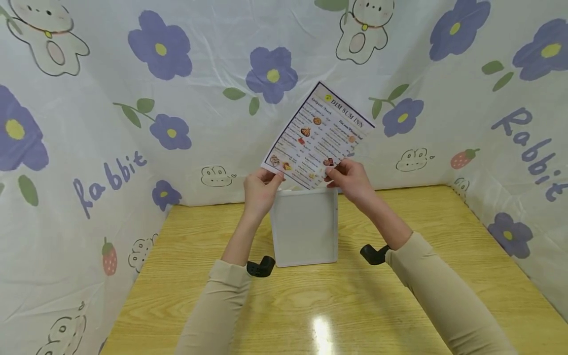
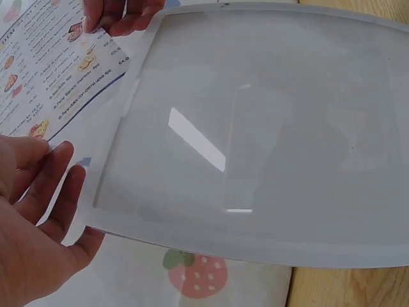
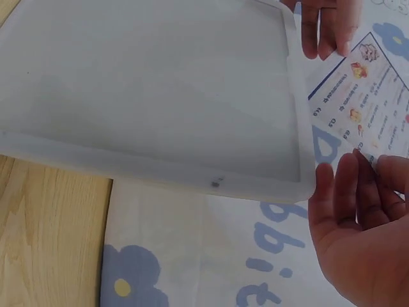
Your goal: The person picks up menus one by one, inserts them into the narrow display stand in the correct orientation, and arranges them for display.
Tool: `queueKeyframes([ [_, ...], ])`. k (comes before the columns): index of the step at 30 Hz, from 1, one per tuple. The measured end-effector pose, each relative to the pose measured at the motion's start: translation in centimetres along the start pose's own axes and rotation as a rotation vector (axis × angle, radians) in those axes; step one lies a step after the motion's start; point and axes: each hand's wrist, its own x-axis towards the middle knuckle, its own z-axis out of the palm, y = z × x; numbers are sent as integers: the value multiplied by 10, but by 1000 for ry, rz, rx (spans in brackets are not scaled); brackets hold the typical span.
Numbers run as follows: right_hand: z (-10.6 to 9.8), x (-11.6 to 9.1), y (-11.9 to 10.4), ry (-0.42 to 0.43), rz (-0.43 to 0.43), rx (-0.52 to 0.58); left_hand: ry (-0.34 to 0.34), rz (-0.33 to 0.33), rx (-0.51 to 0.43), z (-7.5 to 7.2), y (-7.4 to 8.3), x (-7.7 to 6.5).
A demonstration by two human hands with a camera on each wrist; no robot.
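Observation:
A printed menu sheet (image 1: 317, 135) headed "DIM SUM INN" is held tilted above a white-framed display stand (image 1: 305, 228) with a clear front panel. My left hand (image 1: 261, 191) pinches the sheet's lower left corner between thumb and fingers. At the sheet's lower right edge, my right hand (image 1: 352, 180) pinches it the same way. In the left wrist view, the sheet's lower corner lies close to the frame's top edge (image 2: 121, 128); whether it touches the frame I cannot tell. The stand stands upright on the table.
The stand is on a wooden table (image 1: 293, 305), whose far edge meets a patterned cloth backdrop (image 1: 213, 118) with flowers and rabbits. The cloth also hangs along both sides. A black wrist device (image 1: 262, 266) sits by the left sleeve, another (image 1: 374, 254) by the right.

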Motion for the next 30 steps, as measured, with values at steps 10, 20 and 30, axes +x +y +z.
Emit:
queueKeyframes([
  [10,-1,2,-3,26,-16,-153,-14,-66,15,-1,-2,3],
  [20,1,6,-7,44,3,-206,-29,-77,-37,0,-1,6],
  [30,-6,8,-3,-4,24,-241,-3,-114,-141,-4,-8,6],
])
